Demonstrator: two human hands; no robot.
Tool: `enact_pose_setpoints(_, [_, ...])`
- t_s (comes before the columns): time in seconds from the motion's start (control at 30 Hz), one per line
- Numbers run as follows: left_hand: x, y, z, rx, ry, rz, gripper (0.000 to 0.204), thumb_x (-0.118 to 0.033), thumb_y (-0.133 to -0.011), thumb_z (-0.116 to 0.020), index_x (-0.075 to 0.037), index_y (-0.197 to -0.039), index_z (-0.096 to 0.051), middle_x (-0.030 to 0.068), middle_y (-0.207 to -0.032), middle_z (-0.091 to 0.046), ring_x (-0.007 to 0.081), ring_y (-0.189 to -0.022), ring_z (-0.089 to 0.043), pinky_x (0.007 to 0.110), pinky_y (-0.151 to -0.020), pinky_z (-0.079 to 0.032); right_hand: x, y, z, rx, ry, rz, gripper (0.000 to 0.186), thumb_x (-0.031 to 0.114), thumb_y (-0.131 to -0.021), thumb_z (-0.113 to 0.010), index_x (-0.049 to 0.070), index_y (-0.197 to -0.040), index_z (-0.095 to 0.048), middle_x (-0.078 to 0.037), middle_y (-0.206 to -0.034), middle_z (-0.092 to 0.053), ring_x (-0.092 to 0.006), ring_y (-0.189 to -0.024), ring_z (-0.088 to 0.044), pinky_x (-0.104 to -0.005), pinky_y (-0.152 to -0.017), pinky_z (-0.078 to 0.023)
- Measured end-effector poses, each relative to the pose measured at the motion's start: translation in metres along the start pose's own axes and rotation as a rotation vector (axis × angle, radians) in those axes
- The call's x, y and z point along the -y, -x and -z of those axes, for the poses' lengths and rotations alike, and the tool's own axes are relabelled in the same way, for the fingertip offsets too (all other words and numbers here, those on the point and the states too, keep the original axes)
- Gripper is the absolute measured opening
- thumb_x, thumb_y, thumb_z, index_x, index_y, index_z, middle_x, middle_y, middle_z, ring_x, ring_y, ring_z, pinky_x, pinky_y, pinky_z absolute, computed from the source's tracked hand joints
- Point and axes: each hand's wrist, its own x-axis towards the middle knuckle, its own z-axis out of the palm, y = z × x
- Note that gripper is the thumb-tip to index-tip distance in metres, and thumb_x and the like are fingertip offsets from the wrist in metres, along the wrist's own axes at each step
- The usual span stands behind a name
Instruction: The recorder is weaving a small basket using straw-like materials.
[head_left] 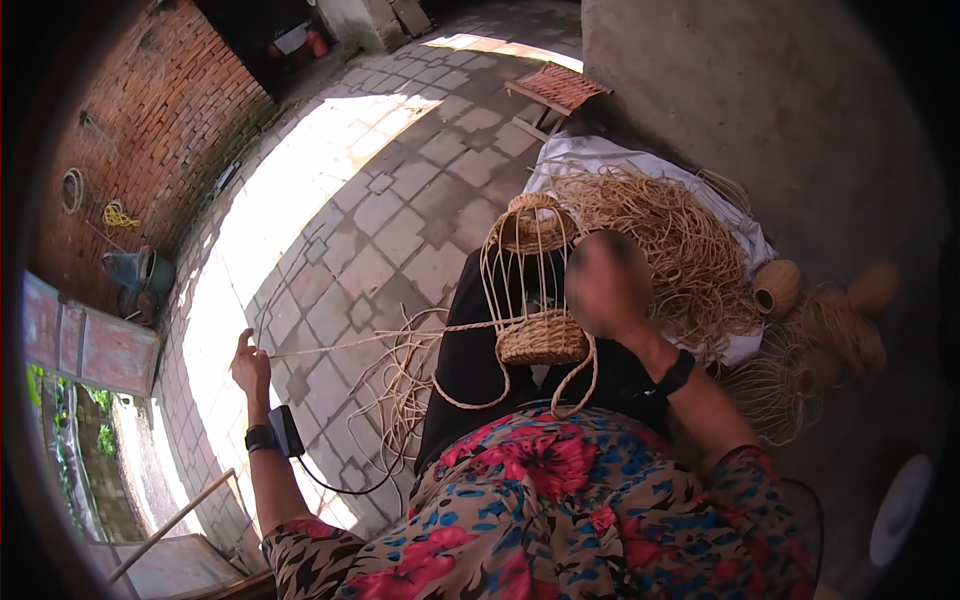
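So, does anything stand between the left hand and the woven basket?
Nothing visible does. A cord runs nearly straight from the left hand to the woven basket, crossing over loose strands in the view.

1. The left hand holds a cord taut.
2. The right hand, blurred, is beside a partly woven basket over the lap.
3. Straw-coloured strands lie heaped on white sheeting.

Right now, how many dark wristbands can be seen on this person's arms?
2. One wristband is below the left hand, beside a small dark box; the other wristband is below the right hand. Sleeves could hide more.
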Motion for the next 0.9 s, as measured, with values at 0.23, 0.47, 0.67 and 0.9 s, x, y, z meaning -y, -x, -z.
enact_pose_setpoints(0.23, [-0.323,0.095,0.047,0.688,0.854,-0.426,0.031,-0.029,-0.087,-0.066,-0.004,-0.105,-0.067,0.0140,-0.090,-0.068,0.0259,-0.070,-0.063,0.036,-0.066,-0.048,0.000,0.006,0.005,0.030,0.006,-0.030,0.029,0.002,-0.079,-0.058,0.008,-0.108,-0.053,-0.010,-0.062,-0.052,-0.0302,-0.057,-0.059,-0.0410,-0.053,-0.047])
enact_pose_setpoints(0.47, [-0.303,0.061,0.036,0.644,0.729,-0.568,0.024,-0.022,-0.089,-0.063,0.001,-0.086,-0.066,0.0105,-0.070,-0.061,0.0174,-0.065,-0.057,0.032,-0.061,-0.044,-0.004,0.006,0.010,0.057,-0.029,-0.037,0.024,0.004,-0.080,-0.058,0.008,-0.104,-0.055,-0.010,-0.063,-0.056,-0.0298,-0.060,-0.062,-0.0402,-0.056,-0.048])
enact_pose_setpoints(0.67, [-0.095,0.000,0.023,0.302,0.434,-0.286,0.027,-0.024,-0.088,-0.061,0.002,-0.080,-0.063,0.0163,-0.072,-0.062,0.0288,-0.065,-0.057,0.041,-0.063,-0.044,0.009,0.002,0.015,0.130,-0.094,-0.056,0.019,0.006,-0.078,-0.059,0.007,-0.097,-0.057,-0.010,-0.061,-0.057,-0.0287,-0.058,-0.062,-0.0380,-0.055,-0.049])
enact_pose_setpoints(0.9, [-0.152,0.031,0.007,0.151,0.271,-0.429,0.029,-0.015,-0.077,-0.069,-0.006,-0.104,-0.066,0.0152,-0.092,-0.064,0.0304,-0.080,-0.064,0.039,-0.072,-0.050,-0.002,0.008,0.012,0.052,-0.041,-0.118,0.015,0.002,-0.079,-0.054,0.007,-0.093,-0.058,-0.014,-0.062,-0.059,-0.0316,-0.057,-0.063,-0.0412,-0.052,-0.047])
